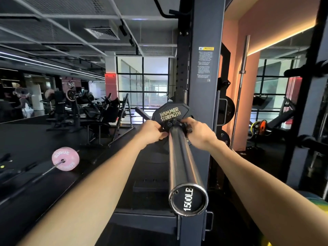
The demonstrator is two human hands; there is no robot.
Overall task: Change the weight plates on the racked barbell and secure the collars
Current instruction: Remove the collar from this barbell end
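Note:
The racked barbell's black sleeve (181,157) points straight at me, its end cap marked "1500LB". A black Hammer Strength plate (170,112) sits far up the sleeve. Against that plate a black collar (174,123) rings the sleeve. My left hand (152,131) grips the collar's left side with curled fingers. My right hand (197,132) grips its right side, and a small lever end sticks out by the fingers. Most of the collar is hidden by both hands.
The dark rack upright (204,86) stands just right of the sleeve, with stored plates (228,109) behind it. A pink Rogue plate (65,158) on another barbell lies on the floor to the left. Benches and machines (99,112) fill the far left.

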